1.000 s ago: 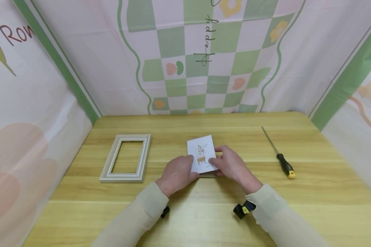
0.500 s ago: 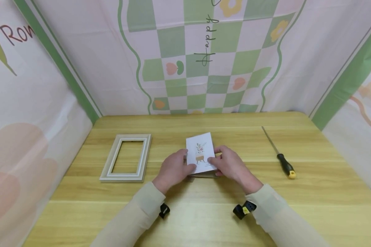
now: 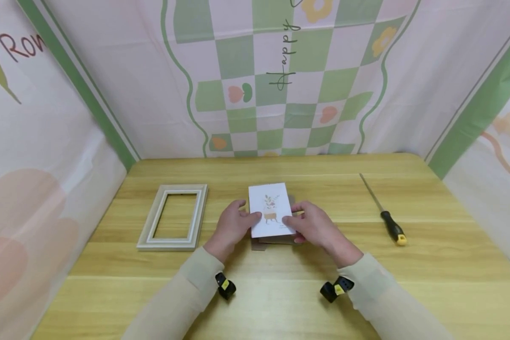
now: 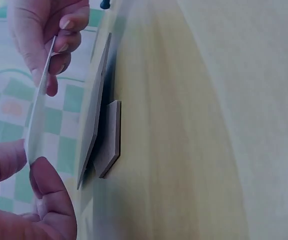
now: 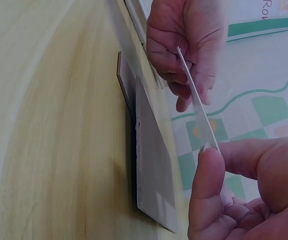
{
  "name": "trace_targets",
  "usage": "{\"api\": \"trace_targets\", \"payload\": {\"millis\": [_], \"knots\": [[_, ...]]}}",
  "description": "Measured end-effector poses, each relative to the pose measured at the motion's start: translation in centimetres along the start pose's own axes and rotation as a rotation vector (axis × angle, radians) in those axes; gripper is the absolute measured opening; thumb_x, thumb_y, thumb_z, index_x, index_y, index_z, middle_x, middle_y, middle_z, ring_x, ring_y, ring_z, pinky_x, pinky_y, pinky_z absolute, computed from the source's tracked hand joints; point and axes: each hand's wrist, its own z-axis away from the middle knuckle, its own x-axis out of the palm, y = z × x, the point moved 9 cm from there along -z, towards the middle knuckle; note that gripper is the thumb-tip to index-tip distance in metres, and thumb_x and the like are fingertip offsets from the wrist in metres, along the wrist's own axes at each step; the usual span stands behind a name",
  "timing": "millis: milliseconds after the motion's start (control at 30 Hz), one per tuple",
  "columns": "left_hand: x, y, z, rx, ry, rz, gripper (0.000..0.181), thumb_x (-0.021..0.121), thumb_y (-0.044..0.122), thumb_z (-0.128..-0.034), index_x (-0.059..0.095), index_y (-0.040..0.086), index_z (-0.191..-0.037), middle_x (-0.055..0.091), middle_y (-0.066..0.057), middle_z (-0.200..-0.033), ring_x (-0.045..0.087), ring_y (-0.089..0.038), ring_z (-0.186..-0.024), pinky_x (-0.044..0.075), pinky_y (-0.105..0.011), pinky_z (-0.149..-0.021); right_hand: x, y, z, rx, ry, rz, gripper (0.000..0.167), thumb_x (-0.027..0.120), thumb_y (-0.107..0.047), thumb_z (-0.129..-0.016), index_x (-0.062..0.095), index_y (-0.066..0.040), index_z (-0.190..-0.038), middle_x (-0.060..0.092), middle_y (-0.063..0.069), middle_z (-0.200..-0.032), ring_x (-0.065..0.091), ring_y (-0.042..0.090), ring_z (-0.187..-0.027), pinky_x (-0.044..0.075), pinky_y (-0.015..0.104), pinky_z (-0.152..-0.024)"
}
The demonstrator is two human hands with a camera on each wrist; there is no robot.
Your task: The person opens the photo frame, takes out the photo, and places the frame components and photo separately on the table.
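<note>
A white card (image 3: 271, 205) printed with a potted plant is held up between both hands. My left hand (image 3: 229, 229) pinches its left edge between thumb and fingers. On the right edge, my right hand (image 3: 316, 225) pinches it with the thumb on the printed face. Beneath the card and apart from it, a grey backing board (image 4: 93, 115) rests tilted on a stand leg (image 4: 108, 142), which touches the table. From above, the card covers most of this board. Both wrist views show the card almost edge-on.
An unfilled white picture frame (image 3: 199, 217) lies flat at the left of the wooden table (image 3: 276, 302). To the right lies a screwdriver (image 3: 393, 229) with a black and yellow handle. Patterned cloth (image 3: 272, 123) hangs along the table's back edge.
The card has shifted left and turned a little straighter. My left hand has moved left with its edge, and more of the board and its leg shows. My right hand has barely moved.
</note>
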Motion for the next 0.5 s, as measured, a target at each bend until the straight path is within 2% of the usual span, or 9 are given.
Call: {"api": "trace_targets", "payload": {"millis": [133,233,500], "knots": [[0.07,-0.42,-0.23,-0.028,-0.015,0.106,0.073,0.075,0.022,-0.0966,0.040,-0.001,-0.156,0.074,-0.016,-0.110,0.072,-0.021,-0.088,0.059,-0.034,-0.080,0.11,-0.04,0.06,0.016,-0.008,-0.012,0.047,0.069,-0.023,-0.101,0.051,0.003,-0.136,0.066,0.012,-0.088,0.064,0.019,-0.064,0.061,0.035,-0.065],[0.16,-0.41,-0.20,-0.047,-0.028,0.157,0.069,0.074,0.019,-0.0972,0.041,0.000,-0.155,0.075,-0.016,-0.109,0.073,-0.020,-0.083,0.059,-0.032,-0.075,0.13,0.01,0.07,0.025,-0.013,-0.014,0.046,0.068,-0.024,-0.101,0.051,0.003,-0.136,0.066,0.013,-0.089,0.064,0.020,-0.065,0.060,0.034,-0.065],[0.11,-0.21,-0.04,-0.068,-0.045,0.200,0.059,0.070,0.011,-0.0985,0.046,-0.002,-0.151,0.075,-0.014,-0.099,0.066,-0.017,-0.071,0.058,-0.030,-0.068,0.03,0.29,-0.17,0.044,0.002,-0.034,0.042,0.054,-0.021,-0.108,0.052,0.006,-0.140,0.067,0.018,-0.100,0.064,0.020,-0.070,0.060,0.033,-0.064]]}}
